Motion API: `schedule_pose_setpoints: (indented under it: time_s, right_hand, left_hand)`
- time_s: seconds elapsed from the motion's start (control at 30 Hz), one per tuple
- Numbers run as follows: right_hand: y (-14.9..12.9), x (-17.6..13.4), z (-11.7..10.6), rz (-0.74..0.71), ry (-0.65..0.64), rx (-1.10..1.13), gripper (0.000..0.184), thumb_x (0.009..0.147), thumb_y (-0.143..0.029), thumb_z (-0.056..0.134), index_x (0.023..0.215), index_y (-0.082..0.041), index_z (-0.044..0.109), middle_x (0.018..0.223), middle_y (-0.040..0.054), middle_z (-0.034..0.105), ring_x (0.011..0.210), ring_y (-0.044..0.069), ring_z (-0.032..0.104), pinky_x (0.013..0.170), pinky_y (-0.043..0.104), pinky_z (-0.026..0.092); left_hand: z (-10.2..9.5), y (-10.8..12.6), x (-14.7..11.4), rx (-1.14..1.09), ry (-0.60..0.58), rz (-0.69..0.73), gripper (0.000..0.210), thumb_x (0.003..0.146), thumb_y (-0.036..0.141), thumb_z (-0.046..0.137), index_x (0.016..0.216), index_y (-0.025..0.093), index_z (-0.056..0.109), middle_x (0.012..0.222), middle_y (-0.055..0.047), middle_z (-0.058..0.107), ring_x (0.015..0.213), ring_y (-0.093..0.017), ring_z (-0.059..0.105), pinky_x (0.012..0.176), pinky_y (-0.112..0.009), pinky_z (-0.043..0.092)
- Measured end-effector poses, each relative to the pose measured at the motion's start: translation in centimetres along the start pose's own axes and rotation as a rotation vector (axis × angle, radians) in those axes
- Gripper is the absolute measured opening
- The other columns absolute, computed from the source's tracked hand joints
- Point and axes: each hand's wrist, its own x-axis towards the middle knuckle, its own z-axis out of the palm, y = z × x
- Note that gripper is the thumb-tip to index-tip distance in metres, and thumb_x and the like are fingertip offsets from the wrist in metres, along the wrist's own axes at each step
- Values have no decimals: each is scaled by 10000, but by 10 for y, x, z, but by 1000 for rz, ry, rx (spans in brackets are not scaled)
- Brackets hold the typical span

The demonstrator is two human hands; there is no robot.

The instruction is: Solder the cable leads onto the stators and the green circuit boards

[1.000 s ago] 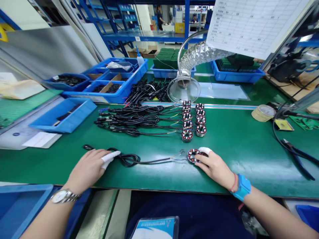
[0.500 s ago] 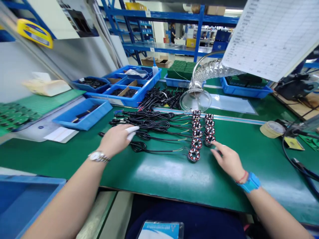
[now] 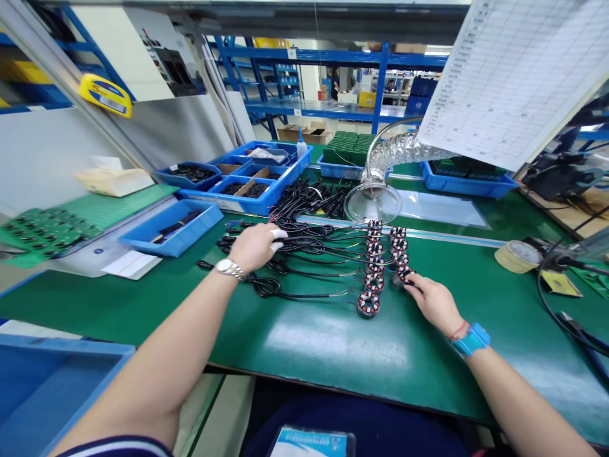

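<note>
My left hand (image 3: 257, 247), with white covers on its fingertips, is closed on a bundled black cable (image 3: 307, 243) in the row of cables. Its fingertips are partly hidden from above. My right hand (image 3: 435, 306) pinches a round motor stator (image 3: 404, 274) at the near end of the right-hand column, and that stator is tilted. To its left runs a longer column of stators with red, white and black segments, the nearest stator (image 3: 368, 304) lying flat. Coloured wire ends of the cables point toward this column. The nearest coiled cable (image 3: 266, 287) lies apart from the others.
A clear round hood on a silver duct (image 3: 373, 202) hangs just beyond the stators. Blue bins (image 3: 259, 204) of small parts stand back left, beside a cable heap (image 3: 309, 197). A tape roll (image 3: 517, 255) lies right. A paper sheet (image 3: 518, 82) hangs upper right.
My left hand has moved right and forward along the cables and closed on one. My right hand has closed on the nearest right-column stator and tilted it. The camera view has shifted slightly.
</note>
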Motion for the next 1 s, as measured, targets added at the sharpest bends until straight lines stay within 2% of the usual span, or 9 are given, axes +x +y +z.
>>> schedule_pose_setpoints:
  time_s: [0.1, 0.2, 0.3, 0.4, 0.53, 0.63, 0.8, 0.9, 1.0]
  right_hand:
    - [-13, -24, -23, -55, 17, 35, 270, 883, -332, 399, 1044, -204, 573, 855, 69, 651, 742, 163, 604, 649, 263, 442]
    - [-45, -53, -40, -261, -18, 84, 215, 876, -294, 426, 993, -207, 584, 742, 54, 633, 686, 153, 571, 626, 256, 400]
    - [-81, -70, -36, -382, -105, 101, 145, 861, -265, 453, 896, -212, 584, 619, 17, 590, 584, 142, 524, 562, 260, 339]
    - [-102, -66, -19, -409, -142, 81, 122, 851, -260, 469, 852, -203, 577, 586, 8, 577, 559, 143, 512, 539, 261, 302]
    - [-106, -54, -7, -348, -138, 27, 141, 852, -252, 461, 865, -188, 587, 602, 26, 590, 593, 156, 535, 553, 262, 317]
    - [-101, -54, -10, -327, -171, 60, 174, 853, -268, 461, 948, -194, 587, 642, 31, 612, 634, 163, 562, 575, 258, 359]
    - [-66, -38, -25, -182, -168, 247, 317, 878, -327, 423, 1177, -240, 482, 899, 21, 668, 766, 127, 620, 687, 226, 437]
    - [-31, -2, -24, 43, -162, 29, 329, 886, -342, 387, 1194, -266, 473, 887, 12, 676, 762, 138, 631, 671, 234, 444]
    - [-4, 37, -9, 125, -165, -77, 385, 852, -365, 434, 1210, -229, 470, 794, 56, 681, 694, 197, 635, 558, 262, 415]
  left_hand:
    - [-36, -9, -40, -37, 152, 7, 360, 852, 331, 369, 1092, 158, 575, 1106, -54, 566, 1034, -204, 485, 915, -341, 383]
    - [-53, -26, -97, 11, 297, -51, 375, 810, 369, 337, 1026, 193, 589, 1067, -34, 543, 1012, -220, 483, 922, -362, 386]
    - [-40, -43, -143, 65, 252, -97, 377, 768, 370, 289, 982, 242, 572, 991, -29, 558, 954, -248, 512, 877, -398, 412]
    - [-6, -52, -162, 179, 107, -127, 387, 744, 313, 279, 967, 259, 592, 932, -48, 606, 872, -270, 542, 767, -397, 454]
    - [39, -46, -153, 281, -22, -146, 390, 780, 243, 298, 1041, 230, 587, 931, -25, 637, 857, -262, 568, 720, -372, 468]
    - [56, -43, -143, 177, -67, -122, 381, 799, 234, 325, 1092, 202, 566, 983, -32, 636, 913, -260, 576, 777, -362, 473]
    - [46, -53, -130, -69, -17, -164, 429, 763, 285, 416, 1179, 228, 502, 1088, -21, 609, 986, -273, 570, 825, -350, 469]
    - [32, -48, -103, -39, 28, -171, 418, 805, 342, 393, 1180, 201, 508, 1082, -48, 607, 1001, -276, 551, 846, -367, 449]
    - [26, -30, -59, 5, 30, -89, 400, 827, 327, 381, 1144, 155, 555, 1103, -102, 600, 1027, -263, 529, 892, -372, 416]
